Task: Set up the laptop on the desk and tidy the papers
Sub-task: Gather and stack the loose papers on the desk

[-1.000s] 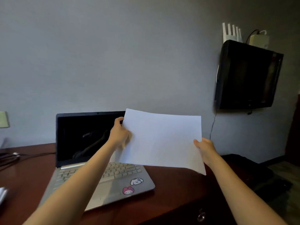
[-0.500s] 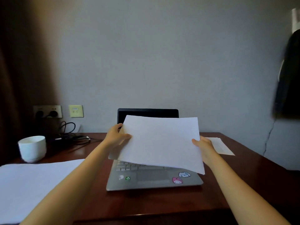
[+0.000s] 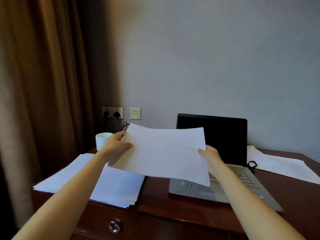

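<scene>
A white sheet of paper (image 3: 164,153) hangs in the air above the desk, held by both hands. My left hand (image 3: 116,146) pinches its left edge with the thumb on top. My right hand (image 3: 210,156) grips its right edge. Under the sheet's left half lies a stack of white papers (image 3: 114,186) on the dark wooden desk (image 3: 155,193). The silver laptop (image 3: 225,170) stands open on the desk at the right, its screen dark, and the sheet covers its left front corner.
A white cup (image 3: 102,140) stands at the back left by the brown curtain (image 3: 43,84). Wall sockets (image 3: 112,112) with plugged cables sit behind it. More loose papers (image 3: 284,165) and a small black loop (image 3: 252,164) lie right of the laptop. A drawer knob (image 3: 114,226) shows below.
The view has swung left: the laptop has shifted to the right of frame and the stack, cup and curtain came into view. Both hands carried the sheet leftward, over the stack.
</scene>
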The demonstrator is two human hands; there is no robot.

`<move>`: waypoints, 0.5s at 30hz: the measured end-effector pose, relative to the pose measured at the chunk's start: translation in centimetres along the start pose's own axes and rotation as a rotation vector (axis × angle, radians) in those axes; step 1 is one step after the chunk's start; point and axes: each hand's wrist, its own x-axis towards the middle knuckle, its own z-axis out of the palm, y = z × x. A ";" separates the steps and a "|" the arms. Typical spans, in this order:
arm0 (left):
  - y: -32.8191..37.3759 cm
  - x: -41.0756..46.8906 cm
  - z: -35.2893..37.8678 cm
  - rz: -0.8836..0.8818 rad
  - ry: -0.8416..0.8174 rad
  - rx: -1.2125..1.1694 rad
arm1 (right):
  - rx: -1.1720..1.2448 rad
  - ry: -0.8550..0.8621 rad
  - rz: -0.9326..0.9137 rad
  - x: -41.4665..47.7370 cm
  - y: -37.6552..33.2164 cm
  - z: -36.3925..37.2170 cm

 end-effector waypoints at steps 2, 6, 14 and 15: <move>-0.7 -0.1 -2.2 -0.030 0.020 0.012 | 0.008 -0.034 0.011 -0.1 0.0 2.1; -2.3 -0.3 -5.9 -0.071 0.056 0.066 | 0.051 -0.098 0.059 -0.6 0.5 6.4; -7.6 -1.6 -11.0 -0.232 0.139 0.130 | -0.019 -0.183 0.162 -2.3 3.0 14.0; -8.3 -1.6 -11.4 -0.255 0.152 0.125 | -0.030 -0.196 0.166 -2.5 3.3 14.7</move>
